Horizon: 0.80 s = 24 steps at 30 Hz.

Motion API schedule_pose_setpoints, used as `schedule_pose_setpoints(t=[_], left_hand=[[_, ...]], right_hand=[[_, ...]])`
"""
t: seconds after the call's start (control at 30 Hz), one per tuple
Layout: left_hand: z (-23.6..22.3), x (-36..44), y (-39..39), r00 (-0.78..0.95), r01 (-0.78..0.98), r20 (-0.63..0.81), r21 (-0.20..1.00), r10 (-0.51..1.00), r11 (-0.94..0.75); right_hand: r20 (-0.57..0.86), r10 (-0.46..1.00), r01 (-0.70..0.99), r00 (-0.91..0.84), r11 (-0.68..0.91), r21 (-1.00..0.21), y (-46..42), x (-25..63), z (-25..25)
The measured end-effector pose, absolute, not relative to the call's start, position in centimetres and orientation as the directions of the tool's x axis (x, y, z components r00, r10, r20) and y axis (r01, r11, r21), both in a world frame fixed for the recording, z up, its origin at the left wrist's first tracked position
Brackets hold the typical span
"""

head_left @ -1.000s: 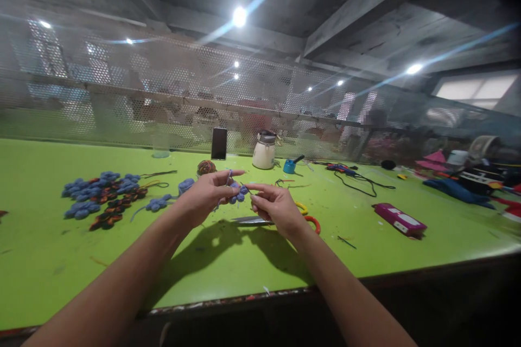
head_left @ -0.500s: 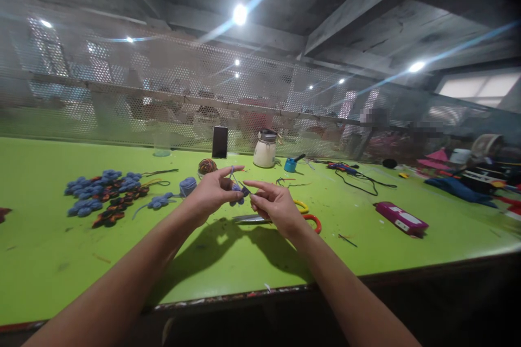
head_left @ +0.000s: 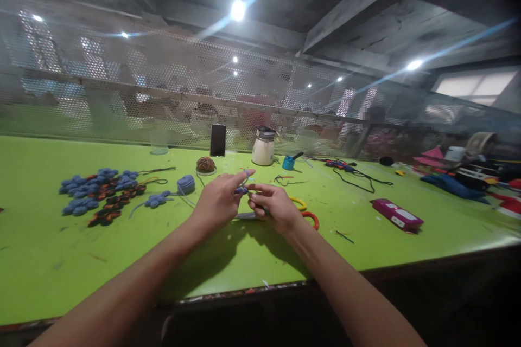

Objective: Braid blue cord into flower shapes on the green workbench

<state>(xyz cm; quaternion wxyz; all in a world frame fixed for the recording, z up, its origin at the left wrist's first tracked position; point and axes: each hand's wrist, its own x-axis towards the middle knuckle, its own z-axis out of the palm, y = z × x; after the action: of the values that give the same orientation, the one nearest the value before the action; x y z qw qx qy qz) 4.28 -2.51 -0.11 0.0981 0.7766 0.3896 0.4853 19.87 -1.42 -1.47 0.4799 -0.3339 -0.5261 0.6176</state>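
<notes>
My left hand is closed on a small blue crochet piece, with a strand of blue yarn running up over its raised index finger. Against that piece, my right hand pinches a thin crochet hook, mostly hidden by the fingers. Both hands meet above the table, just over scissors with red and yellow handles. To the left lies a ball of blue yarn, and beside it a single blue crochet flower with a loose tail.
Several blue flowers and dark orange-black ones are piled at left. Behind stand a multicoloured yarn ball, a phone, a white jug and a blue pot. A purple box lies right. Perforated mesh borders the back.
My left hand has rolled over, its back now turned more to me and covering more of the piece. My right fingers have curled in closer to it. The view has shifted slightly.
</notes>
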Motion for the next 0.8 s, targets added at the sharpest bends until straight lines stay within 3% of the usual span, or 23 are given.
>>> schedule_pose_setpoints(t=[0.07, 0.17, 0.23, 0.37, 0.57, 0.8], left_hand=[[-0.2, 4.6, -2.6, 0.160, 0.456, 0.710, 0.563, 0.686, -0.689], [0.2, 4.5, -2.5, 0.040, 0.184, 0.554, 0.814, 0.832, -0.551], [0.6, 4.1, -2.3, 0.060, -0.062, 0.378, 0.925, 0.924, -0.375], [1.4, 3.2, -2.1, 0.177, -0.303, 0.241, 0.936, 0.954, -0.180], [2.3, 2.8, -3.0, 0.128, -0.237, 0.301, 0.935, 0.945, -0.265], [2.5, 3.0, -3.4, 0.095, -0.133, 0.388, 0.918, 0.917, -0.375]], right_hand=[[0.113, 0.943, -0.344, -0.313, -0.002, -0.939, -1.4, 19.8, -1.5], [0.215, 0.931, -0.426, -0.295, 0.074, -0.902, -1.6, 19.6, -1.6], [0.301, 0.914, -0.403, -0.273, 0.175, -0.898, -1.8, 19.5, -1.5], [0.469, 0.853, -0.219, -0.229, 0.424, -0.879, -2.0, 19.9, -1.1], [0.591, 0.780, 0.017, -0.204, 0.607, -0.795, -1.9, 20.7, -0.8], [0.690, 0.695, 0.091, -0.202, 0.715, -0.693, -1.7, 21.1, -0.7]])
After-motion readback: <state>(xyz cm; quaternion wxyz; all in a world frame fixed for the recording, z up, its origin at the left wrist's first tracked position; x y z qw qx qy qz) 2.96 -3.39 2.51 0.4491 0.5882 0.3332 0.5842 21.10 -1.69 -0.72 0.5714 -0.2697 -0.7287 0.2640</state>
